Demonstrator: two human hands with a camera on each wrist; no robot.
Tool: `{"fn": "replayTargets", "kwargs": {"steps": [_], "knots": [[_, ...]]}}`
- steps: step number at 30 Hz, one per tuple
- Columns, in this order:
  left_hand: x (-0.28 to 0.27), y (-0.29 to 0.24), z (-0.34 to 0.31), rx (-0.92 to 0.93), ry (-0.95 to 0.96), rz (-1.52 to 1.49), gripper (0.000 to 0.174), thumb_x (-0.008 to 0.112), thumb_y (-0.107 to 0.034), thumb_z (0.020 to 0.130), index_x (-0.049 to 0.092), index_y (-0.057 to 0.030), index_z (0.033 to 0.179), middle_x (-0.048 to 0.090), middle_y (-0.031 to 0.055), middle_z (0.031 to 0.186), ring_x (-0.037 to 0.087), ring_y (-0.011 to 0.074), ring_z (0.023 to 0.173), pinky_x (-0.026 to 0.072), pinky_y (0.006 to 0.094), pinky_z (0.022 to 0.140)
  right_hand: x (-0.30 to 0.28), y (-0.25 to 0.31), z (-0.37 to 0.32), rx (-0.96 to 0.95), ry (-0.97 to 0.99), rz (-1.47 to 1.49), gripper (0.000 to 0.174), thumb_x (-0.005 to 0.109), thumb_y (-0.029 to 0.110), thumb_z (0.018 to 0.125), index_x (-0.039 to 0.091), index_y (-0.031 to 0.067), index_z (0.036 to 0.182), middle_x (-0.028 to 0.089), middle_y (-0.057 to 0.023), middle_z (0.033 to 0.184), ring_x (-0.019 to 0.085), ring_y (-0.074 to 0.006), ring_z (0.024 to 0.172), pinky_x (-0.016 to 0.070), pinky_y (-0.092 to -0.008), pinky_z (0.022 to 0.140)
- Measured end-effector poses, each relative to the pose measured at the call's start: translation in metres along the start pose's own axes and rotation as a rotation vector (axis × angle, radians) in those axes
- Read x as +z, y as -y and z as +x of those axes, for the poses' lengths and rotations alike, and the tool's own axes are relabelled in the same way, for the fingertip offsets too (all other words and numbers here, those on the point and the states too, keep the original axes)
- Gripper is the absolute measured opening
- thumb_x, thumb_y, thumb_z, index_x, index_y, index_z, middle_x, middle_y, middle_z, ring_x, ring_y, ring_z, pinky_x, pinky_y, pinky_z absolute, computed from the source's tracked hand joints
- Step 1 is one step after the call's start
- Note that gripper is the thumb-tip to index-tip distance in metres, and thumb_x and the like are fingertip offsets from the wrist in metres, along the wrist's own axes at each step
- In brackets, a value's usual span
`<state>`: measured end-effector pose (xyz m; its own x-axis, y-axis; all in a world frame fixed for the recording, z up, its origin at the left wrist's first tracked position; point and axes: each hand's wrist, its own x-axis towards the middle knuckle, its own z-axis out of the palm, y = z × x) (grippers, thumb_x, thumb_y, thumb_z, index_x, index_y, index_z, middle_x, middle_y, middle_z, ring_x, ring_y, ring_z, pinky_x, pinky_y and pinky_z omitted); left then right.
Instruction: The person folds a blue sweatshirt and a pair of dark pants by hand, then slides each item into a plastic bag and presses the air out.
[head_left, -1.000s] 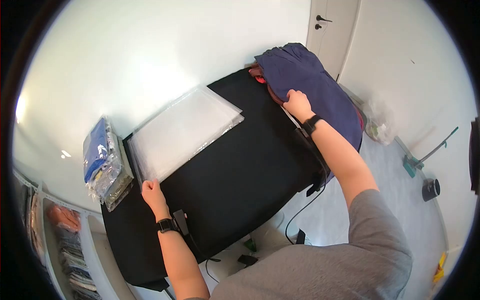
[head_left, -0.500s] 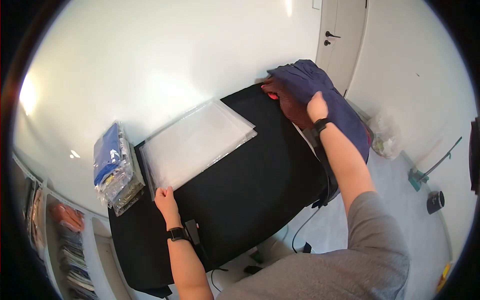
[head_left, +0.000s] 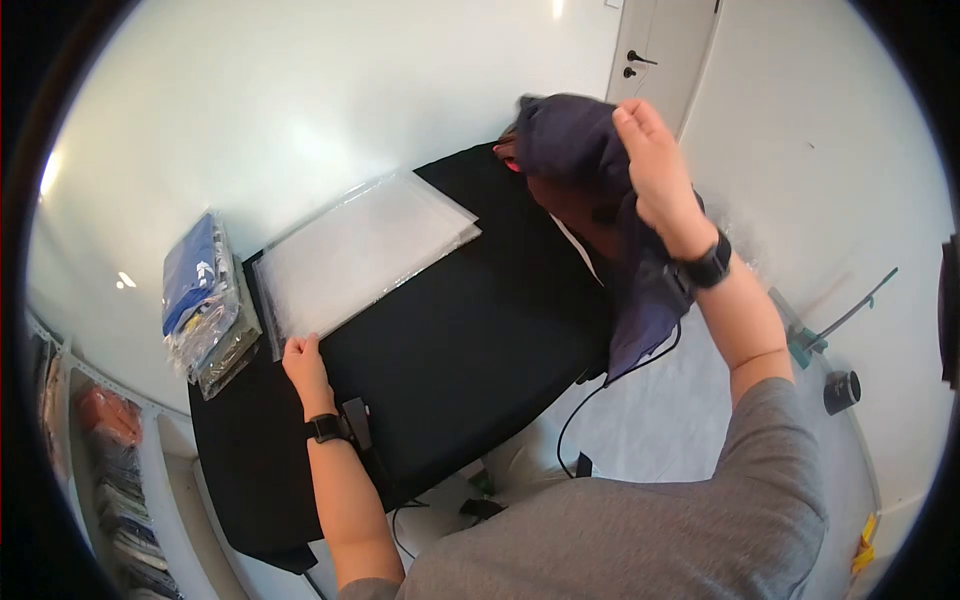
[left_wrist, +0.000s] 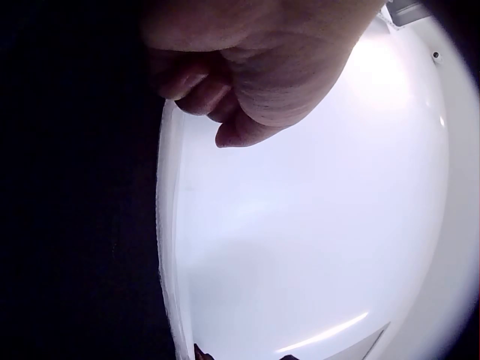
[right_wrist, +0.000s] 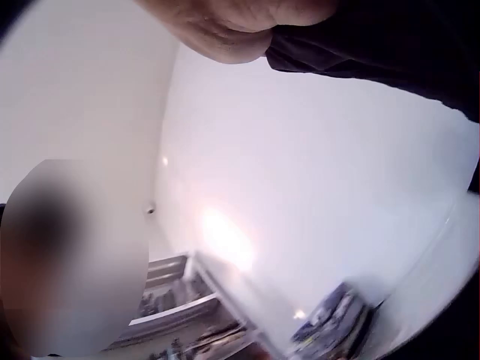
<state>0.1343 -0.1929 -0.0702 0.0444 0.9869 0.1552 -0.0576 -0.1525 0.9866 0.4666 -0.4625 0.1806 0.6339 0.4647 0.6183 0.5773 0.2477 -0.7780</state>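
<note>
Holding navy cloth up with the right hand, over the right end of the black table; fingers curled, a fold gripped in them. Maroon cloth shows just below. Left hand pinches the bag stack at its near left corner; left wrist view shows curled fingers, plastic edge leading out from them.

Step in hand, as I judge it: raising the navy piece off the maroon. Best done with a deep hold on the fold, not just a tip, since loose fabric this broad should sag and slip. Lift high enough that the maroon does not drag along. One end hangs past the table edge, close to the cable; worth keeping the two apart. Left hand need only steady the bag stack, lightly, so corners do not crease.

Containers: bag stack flat, clear, layered, near the wall; openings cannot be made out. Left of it, packs piled up: clear film, blue cloth in the top one, duller cloth below. Shelf, far left: orange bundle above folded clothes. Bin at far right; contents too dark to tell
</note>
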Motion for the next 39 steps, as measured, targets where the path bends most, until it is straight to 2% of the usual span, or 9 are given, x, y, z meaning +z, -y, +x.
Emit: {"fn": "replayTargets", "kwargs": {"steps": [5,9,11,14,19,25,31,33,39], "knots": [[0.000,-0.002,-0.003,-0.015,0.047,-0.001,0.034,0.060,-0.005,0.083,0.034,-0.0127,0.063,0.031,-0.0069,0.058,0.029,0.0042,0.050,0.0234,0.0233,0.046,0.051,0.037,-0.120,-0.144,0.507,0.070,0.014,0.044,0.016,0.097,0.048,0.0040,0.091,0.040,-0.0020,0.074,0.042,-0.0141,0.070,0.0396,-0.0282,0.067],[0.003,-0.013,-0.009,-0.062,0.113,0.081,0.033,0.062,-0.009,0.084,0.036,-0.0126,0.063,0.033,-0.0067,0.057,0.032,0.0040,0.049,0.0252,0.0230,0.045,0.064,-0.031,-0.189,0.000,1.647,0.047,0.028,0.053,0.017,0.092,0.053,0.0000,0.114,0.058,-0.0152,0.108,0.056,-0.0261,0.103,0.0441,-0.0325,0.089],[-0.001,-0.016,-0.010,-0.107,0.172,0.119,0.029,0.065,-0.017,0.085,0.045,-0.0094,0.065,0.041,-0.0045,0.059,0.038,0.0048,0.051,0.0303,0.0226,0.047,0.057,-0.020,-0.167,0.013,1.836,-0.205,0.030,0.055,0.019,0.091,0.058,0.0017,0.115,0.061,-0.0167,0.112,0.058,-0.0273,0.106,0.0461,-0.0342,0.090],[0.004,-0.032,-0.025,-0.169,0.365,0.223,0.034,0.064,-0.036,0.087,0.063,-0.0021,0.087,0.058,0.0021,0.072,0.052,0.0086,0.060,0.0419,0.0221,0.057,0.048,-0.040,-0.103,-0.036,1.413,-0.221,0.025,0.058,0.022,0.089,0.064,0.0014,0.102,0.065,-0.0130,0.098,0.062,-0.0234,0.090,0.0493,-0.0340,0.081],[0.019,-0.065,-0.061,-0.444,0.611,0.172,0.072,0.050,-0.060,0.087,0.056,0.0075,0.110,0.065,0.0136,0.087,0.062,0.0186,0.072,0.0502,0.0266,0.069,0.062,-0.159,0.019,0.354,0.809,-0.380,0.021,0.063,0.016,0.082,0.067,-0.0008,0.095,0.065,-0.0057,0.083,0.059,-0.0104,0.078,0.0477,-0.0243,0.070],[0.057,-0.062,-0.071,-0.553,0.698,-0.226,0.057,0.047,-0.047,0.094,0.058,0.0057,0.112,0.064,0.0161,0.108,0.062,0.0224,0.096,0.0469,0.0314,0.086,0.109,-0.276,0.063,0.242,0.586,-0.659,0.077,0.074,0.047,0.067,0.056,-0.0107,0.115,0.055,-0.0274,0.121,0.052,-0.0365,0.116,0.0416,-0.0379,0.097],[0.086,-0.059,-0.064,-0.579,0.587,-0.410,0.037,0.060,-0.026,0.091,0.061,0.0090,0.102,0.065,0.0152,0.106,0.064,0.0227,0.093,0.0506,0.0329,0.082,0.091,-0.245,0.069,0.073,0.775,-0.723,0.045,0.070,0.043,0.069,0.070,-0.0012,0.079,0.065,-0.0240,0.080,0.063,-0.0376,0.078,0.0486,-0.0410,0.073],[0.103,-0.070,-0.069,-0.615,0.612,-0.385,0.038,0.057,-0.025,0.093,0.058,0.0072,0.112,0.062,0.0158,0.114,0.059,0.0252,0.104,0.0454,0.0355,0.092,0.057,-0.198,0.068,0.049,0.675,-0.560,0.034,0.070,0.031,0.073,0.067,-0.0033,0.074,0.063,-0.0149,0.065,0.059,-0.0212,0.062,0.0472,-0.0349,0.062],[0.156,-0.134,-0.127,-0.535,0.922,-0.473,0.033,0.059,-0.018,0.090,0.057,0.0009,0.117,0.062,0.0123,0.113,0.061,0.0231,0.100,0.0482,0.0354,0.088,-0.106,-0.013,0.010,0.039,0.287,-0.562,0.034,0.063,0.031,0.086,0.067,0.0013,0.101,0.067,-0.0035,0.087,0.058,-0.0110,0.081,0.0456,-0.0252,0.076]]}}
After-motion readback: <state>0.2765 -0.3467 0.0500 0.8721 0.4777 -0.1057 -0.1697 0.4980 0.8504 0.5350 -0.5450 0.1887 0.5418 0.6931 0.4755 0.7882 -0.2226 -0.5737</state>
